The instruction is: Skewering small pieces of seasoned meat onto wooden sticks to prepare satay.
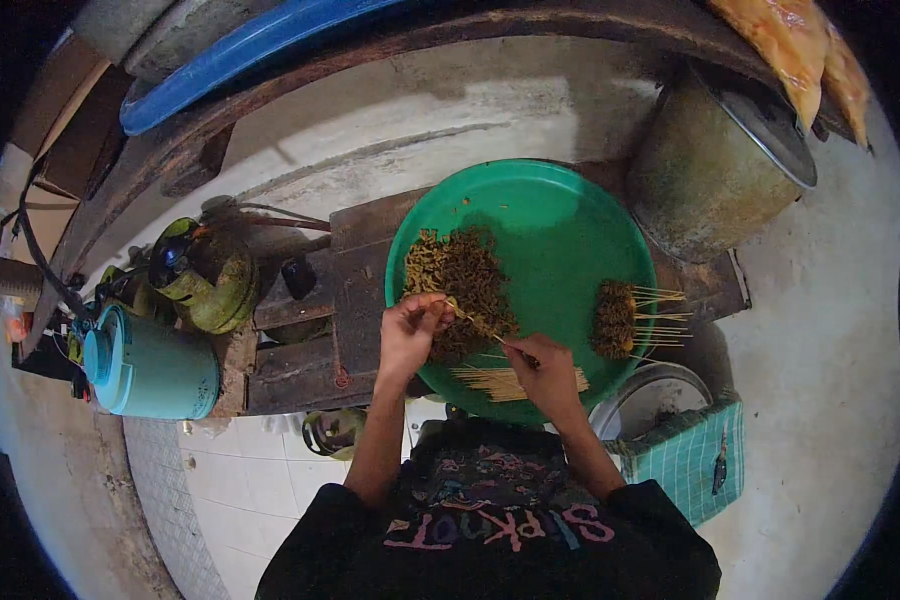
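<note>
My left hand [414,330] pinches a small yellowish food piece [451,302] at the far end of a thin bamboo skewer [499,339]. The skewer's near part sits in the fingers of my right hand [549,373], and brown pieces are threaded along it. Both hands are over a round green plastic tray [570,225]. Beyond my left hand lies a heap of dark brown food pieces [469,274], with paler yellowish ones [424,262] at its left side. Bare bamboo skewers [484,382] lie at the near rim, partly under my right hand. Several loaded skewers [613,322] are stacked at the right, sticks pointing outward.
The tray rests on a dark wooden bench [364,277]. To the left are a green gas cylinder [210,281] and a turquoise plastic container [166,367]. A large metal pot [701,165] stands back right. A green checked cloth [694,457] hangs near right, beside a round metal lid or pan [664,397].
</note>
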`<state>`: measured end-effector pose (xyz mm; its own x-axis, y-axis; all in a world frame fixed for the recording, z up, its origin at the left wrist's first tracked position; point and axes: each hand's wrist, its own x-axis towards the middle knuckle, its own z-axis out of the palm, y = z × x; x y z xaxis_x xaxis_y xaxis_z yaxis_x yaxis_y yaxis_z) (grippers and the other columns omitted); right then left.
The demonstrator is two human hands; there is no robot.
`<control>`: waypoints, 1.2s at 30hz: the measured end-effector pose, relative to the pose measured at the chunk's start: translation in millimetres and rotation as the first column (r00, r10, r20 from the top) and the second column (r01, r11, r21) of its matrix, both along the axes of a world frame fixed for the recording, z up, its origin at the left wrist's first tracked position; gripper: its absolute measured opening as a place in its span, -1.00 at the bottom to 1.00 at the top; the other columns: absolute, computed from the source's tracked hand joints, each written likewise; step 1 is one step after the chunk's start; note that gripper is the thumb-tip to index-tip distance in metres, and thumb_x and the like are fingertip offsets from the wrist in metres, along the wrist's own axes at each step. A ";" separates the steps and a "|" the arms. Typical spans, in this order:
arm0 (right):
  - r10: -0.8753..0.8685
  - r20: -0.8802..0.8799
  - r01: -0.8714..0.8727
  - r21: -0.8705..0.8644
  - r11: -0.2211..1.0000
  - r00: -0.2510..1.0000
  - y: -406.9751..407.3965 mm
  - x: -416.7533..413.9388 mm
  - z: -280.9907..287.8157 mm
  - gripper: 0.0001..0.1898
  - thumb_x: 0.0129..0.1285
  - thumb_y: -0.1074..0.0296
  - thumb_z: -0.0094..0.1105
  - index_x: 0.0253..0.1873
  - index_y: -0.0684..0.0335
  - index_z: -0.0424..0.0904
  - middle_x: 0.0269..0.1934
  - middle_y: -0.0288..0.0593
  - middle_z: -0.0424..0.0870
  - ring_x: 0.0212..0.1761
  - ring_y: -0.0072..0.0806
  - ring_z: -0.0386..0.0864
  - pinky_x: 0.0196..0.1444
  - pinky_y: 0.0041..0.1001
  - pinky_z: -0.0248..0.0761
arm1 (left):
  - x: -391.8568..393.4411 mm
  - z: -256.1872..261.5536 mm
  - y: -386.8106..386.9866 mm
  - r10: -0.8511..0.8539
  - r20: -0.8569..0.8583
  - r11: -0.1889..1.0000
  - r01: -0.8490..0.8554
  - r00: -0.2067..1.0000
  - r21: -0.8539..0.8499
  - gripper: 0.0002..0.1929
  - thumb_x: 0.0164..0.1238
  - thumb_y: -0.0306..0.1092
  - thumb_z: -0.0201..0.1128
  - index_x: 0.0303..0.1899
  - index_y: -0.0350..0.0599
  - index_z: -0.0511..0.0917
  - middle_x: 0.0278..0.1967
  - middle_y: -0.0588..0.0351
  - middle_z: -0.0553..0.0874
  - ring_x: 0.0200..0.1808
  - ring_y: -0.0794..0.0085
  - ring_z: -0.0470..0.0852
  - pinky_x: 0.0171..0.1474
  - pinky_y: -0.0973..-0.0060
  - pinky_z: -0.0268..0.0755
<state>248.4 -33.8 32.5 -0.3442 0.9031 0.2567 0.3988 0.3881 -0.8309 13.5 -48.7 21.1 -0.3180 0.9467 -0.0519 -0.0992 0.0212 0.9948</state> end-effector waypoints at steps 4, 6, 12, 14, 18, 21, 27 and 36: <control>-0.004 -0.008 0.004 0.022 1.000 1.000 1.7 -2.4 -2.6 -0.87 0.26 0.53 0.39 -0.10 0.30 0.77 -0.38 -0.06 0.70 -0.47 -0.37 0.65 -0.40 -0.39 0.48 | 2.4 -5.1 2.8 0.001 0.038 0.999 -0.002 0.999 0.047 -0.81 0.61 -0.40 0.21 0.03 -0.32 0.66 -0.21 0.09 0.80 -0.16 0.48 0.77 -0.06 0.47 0.64; -0.003 0.000 0.003 0.056 0.998 1.000 3.7 -3.6 -4.0 -0.87 0.26 0.54 0.38 -0.10 0.30 0.76 -0.37 -0.06 0.70 -0.47 -0.34 0.65 -0.40 -0.38 0.50 | 2.8 -5.0 3.5 -0.005 0.013 0.997 0.004 1.000 0.071 -0.86 0.60 -0.39 0.24 -0.03 -0.25 0.68 -0.22 0.16 0.78 -0.13 0.50 0.76 -0.04 0.46 0.65; -0.055 0.095 0.043 0.120 0.992 0.994 2.0 -9.7 -8.5 -0.85 0.26 0.58 0.34 -0.08 0.30 0.74 -0.30 -0.02 0.73 -0.42 -0.28 0.70 -0.36 -0.37 0.55 | 6.3 8.9 1.5 0.001 -0.478 0.979 0.095 0.878 0.178 -0.83 0.58 -0.43 0.22 -0.02 -0.30 0.71 -0.20 0.14 0.79 -0.17 0.58 0.74 -0.06 0.46 0.67; -0.071 0.073 0.065 0.085 0.994 0.995 -0.1 -16.4 -6.8 -0.86 0.27 0.57 0.34 -0.09 0.30 0.74 -0.29 -0.01 0.74 -0.41 -0.27 0.71 -0.35 -0.38 0.56 | 18.0 6.5 4.0 0.047 -0.041 0.990 -0.041 0.998 0.138 -0.82 0.57 -0.42 0.24 0.01 -0.30 0.71 -0.19 0.13 0.80 -0.16 0.55 0.74 -0.04 0.46 0.68; -0.106 -0.035 0.108 0.079 0.991 0.994 -6.3 -29.7 -12.9 -0.89 0.29 0.54 0.36 -0.11 0.30 0.74 -0.29 -0.02 0.74 -0.42 -0.29 0.70 -0.38 -0.40 0.53 | 19.7 -9.8 4.2 0.089 0.342 0.996 -0.084 0.936 -0.029 -0.79 0.53 -0.37 0.32 0.03 -0.27 0.73 -0.18 0.16 0.79 -0.16 0.56 0.73 -0.03 0.43 0.72; -0.146 -0.017 0.146 -0.008 0.989 0.989 -8.4 -33.2 -14.4 -0.89 0.29 0.51 0.37 -0.10 0.30 0.75 -0.30 -0.05 0.75 -0.42 -0.29 0.69 -0.37 -0.41 0.52 | 26.8 -9.4 3.4 0.044 0.300 0.996 -0.017 0.953 -0.092 -0.78 0.51 -0.34 0.36 0.01 -0.28 0.72 -0.19 0.17 0.78 -0.16 0.56 0.73 -0.07 0.46 0.71; -0.071 -0.008 0.067 -0.226 0.972 0.997 -11.0 -21.6 -34.4 -0.87 0.33 0.46 0.36 -0.07 0.32 0.75 -0.38 -0.13 0.72 -0.43 -0.50 0.64 -0.36 -0.46 0.48 | 20.3 -34.3 2.7 -0.180 -0.018 0.984 0.180 0.983 0.009 -0.82 0.48 -0.40 0.37 -0.04 -0.31 0.72 -0.22 0.16 0.79 -0.18 0.56 0.73 -0.12 0.49 0.64; -0.193 -0.026 0.170 -0.366 0.915 0.981 -15.1 13.6 -66.4 -0.81 0.47 0.34 0.25 -0.04 0.36 0.72 -0.47 -0.12 0.71 -0.46 -0.50 0.63 -0.32 -0.44 0.50 | -35.5 -63.7 44.0 -0.099 -0.684 0.994 0.106 0.722 -0.033 -0.80 0.41 -0.40 0.33 -0.07 -0.33 0.72 -0.20 -0.13 0.82 -0.21 0.14 0.83 -0.13 0.32 0.65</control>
<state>262.0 -48.8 -33.9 -0.1592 0.9837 -0.0831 0.3783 -0.0169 -0.9255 -22.0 -4.7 -42.6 -0.1649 0.9750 0.1491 0.6106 -0.0178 0.7918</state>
